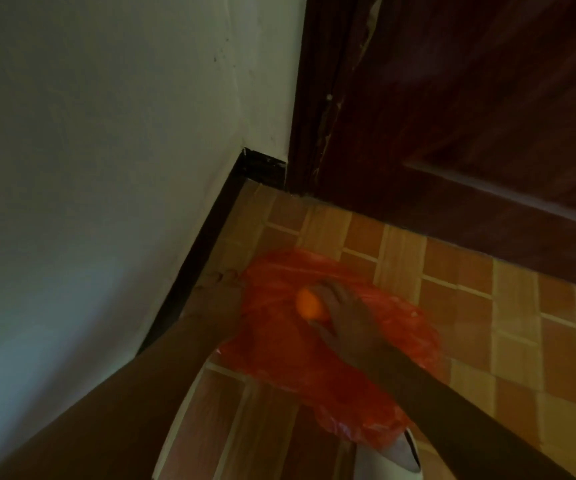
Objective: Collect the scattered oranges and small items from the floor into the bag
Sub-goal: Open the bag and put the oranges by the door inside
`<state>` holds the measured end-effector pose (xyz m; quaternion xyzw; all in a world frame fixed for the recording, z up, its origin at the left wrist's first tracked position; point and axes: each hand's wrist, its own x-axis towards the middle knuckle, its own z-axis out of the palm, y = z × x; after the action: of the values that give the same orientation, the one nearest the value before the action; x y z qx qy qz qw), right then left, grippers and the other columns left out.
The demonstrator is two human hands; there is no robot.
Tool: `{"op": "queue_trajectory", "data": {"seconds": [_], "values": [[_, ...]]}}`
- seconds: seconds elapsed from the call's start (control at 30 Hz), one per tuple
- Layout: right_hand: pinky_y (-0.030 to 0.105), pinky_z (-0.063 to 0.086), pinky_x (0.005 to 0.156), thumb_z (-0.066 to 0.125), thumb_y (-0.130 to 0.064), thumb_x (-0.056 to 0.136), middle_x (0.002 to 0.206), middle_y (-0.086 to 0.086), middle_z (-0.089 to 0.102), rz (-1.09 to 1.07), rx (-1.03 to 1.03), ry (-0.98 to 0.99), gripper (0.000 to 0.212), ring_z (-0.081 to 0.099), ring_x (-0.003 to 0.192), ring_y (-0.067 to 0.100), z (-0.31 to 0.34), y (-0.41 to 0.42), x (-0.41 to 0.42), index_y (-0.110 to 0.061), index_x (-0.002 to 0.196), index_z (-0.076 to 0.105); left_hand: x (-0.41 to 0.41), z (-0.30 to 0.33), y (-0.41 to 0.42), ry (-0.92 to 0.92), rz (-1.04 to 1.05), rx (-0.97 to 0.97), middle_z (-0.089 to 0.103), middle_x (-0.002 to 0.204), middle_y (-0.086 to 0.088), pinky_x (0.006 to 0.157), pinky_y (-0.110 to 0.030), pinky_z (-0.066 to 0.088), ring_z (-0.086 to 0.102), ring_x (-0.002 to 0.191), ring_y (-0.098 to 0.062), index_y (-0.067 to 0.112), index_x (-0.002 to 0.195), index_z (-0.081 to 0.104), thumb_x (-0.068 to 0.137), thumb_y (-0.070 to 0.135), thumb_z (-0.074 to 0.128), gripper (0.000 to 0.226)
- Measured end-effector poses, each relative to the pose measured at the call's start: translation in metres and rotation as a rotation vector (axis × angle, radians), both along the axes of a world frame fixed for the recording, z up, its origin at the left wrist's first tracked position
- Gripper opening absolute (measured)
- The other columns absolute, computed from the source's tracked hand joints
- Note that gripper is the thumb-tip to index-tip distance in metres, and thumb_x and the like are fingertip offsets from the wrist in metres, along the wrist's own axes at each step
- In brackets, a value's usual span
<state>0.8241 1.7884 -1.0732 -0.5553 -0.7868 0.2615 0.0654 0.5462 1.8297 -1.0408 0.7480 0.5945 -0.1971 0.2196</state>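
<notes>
- No brand, label or writing can be read on anything here; the picture is dim and a little blurred.
- The right hand (343,315) has its fingers curled round an orange (310,304), holding it just above the middle of the bag (335,362).
- The left hand (222,285) is at the bag's left edge, close to the skirting (207,244); its fingers seem to pinch the plastic there, though blur hides the exact grip.
- The bag is red, thin plastic, spread loosely over the floor (487,306) in the corner of the room.
- The floor is tiled in orange and tan brick shapes with pale joints.
- Edges: a pale wall (106,133) with the dark skirting bounds the bag on the left; a dark wooden door (487,116) and its frame close the far side.
- Open room lies to the right of the bag, where bare tiles run to the picture's edge, and toward the near side between the two forearms.
- A white thing (387,459), perhaps a shoe, shows at the bottom edge, touching the bag's near end.
</notes>
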Motion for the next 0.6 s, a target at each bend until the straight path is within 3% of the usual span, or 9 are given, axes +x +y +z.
{"op": "queue_trajectory", "data": {"seconds": [0.13, 0.27, 0.43, 0.5, 0.6], "values": [[0.056, 0.044, 0.103, 0.051, -0.047, 0.100, 0.163, 0.004, 0.029, 0.013, -0.030, -0.112, 0.063, 0.043, 0.138, 0.038, -0.013, -0.022, 0.007, -0.037, 0.157, 0.024, 0.010, -0.010, -0.002, 0.010, 0.037, -0.042, 0.035, 0.154, -0.008, 0.099, -0.051, 0.049, 0.039, 0.139, -0.036, 0.025, 0.148, 0.039, 0.099, 0.046, 0.057, 0.056], [0.056, 0.034, 0.114, 0.054, -0.041, 0.102, 0.168, 0.005, 0.022, -0.001, -0.082, -0.144, 0.069, 0.034, 0.146, 0.038, -0.014, -0.026, 0.006, -0.037, 0.158, 0.016, 0.012, -0.017, 0.000, 0.007, 0.048, -0.051, 0.038, 0.150, -0.008, 0.096, -0.050, 0.049, 0.043, 0.135, -0.036, 0.025, 0.149, 0.037, 0.099, 0.040, 0.058, 0.056], [0.058, 0.034, 0.114, 0.056, -0.040, 0.099, 0.168, 0.009, 0.024, -0.027, -0.083, -0.158, 0.071, 0.034, 0.148, 0.038, -0.010, -0.033, 0.010, -0.034, 0.159, 0.020, 0.011, -0.022, -0.002, 0.013, 0.087, -0.098, 0.036, 0.155, -0.009, 0.105, -0.051, 0.046, 0.043, 0.138, -0.037, 0.026, 0.157, 0.029, 0.099, 0.037, 0.057, 0.065], [0.062, 0.033, 0.114, 0.055, -0.041, 0.098, 0.165, 0.009, 0.028, -0.077, -0.011, -0.173, 0.067, 0.032, 0.149, 0.037, -0.005, -0.034, 0.018, -0.031, 0.157, 0.024, 0.012, -0.020, -0.002, 0.003, 0.122, -0.122, 0.035, 0.157, -0.009, 0.107, -0.050, 0.043, 0.043, 0.140, -0.037, 0.025, 0.158, 0.025, 0.100, 0.038, 0.056, 0.067], [0.063, 0.020, 0.123, 0.051, -0.053, 0.099, 0.168, 0.008, 0.020, -0.253, 0.008, -0.276, 0.075, 0.018, 0.155, 0.033, 0.003, -0.028, 0.041, -0.024, 0.161, 0.021, 0.013, -0.015, -0.004, 0.012, 0.144, -0.124, 0.040, 0.150, -0.010, 0.101, -0.047, 0.047, 0.053, 0.130, -0.035, 0.023, 0.156, 0.025, 0.101, 0.039, 0.054, 0.065]]}}
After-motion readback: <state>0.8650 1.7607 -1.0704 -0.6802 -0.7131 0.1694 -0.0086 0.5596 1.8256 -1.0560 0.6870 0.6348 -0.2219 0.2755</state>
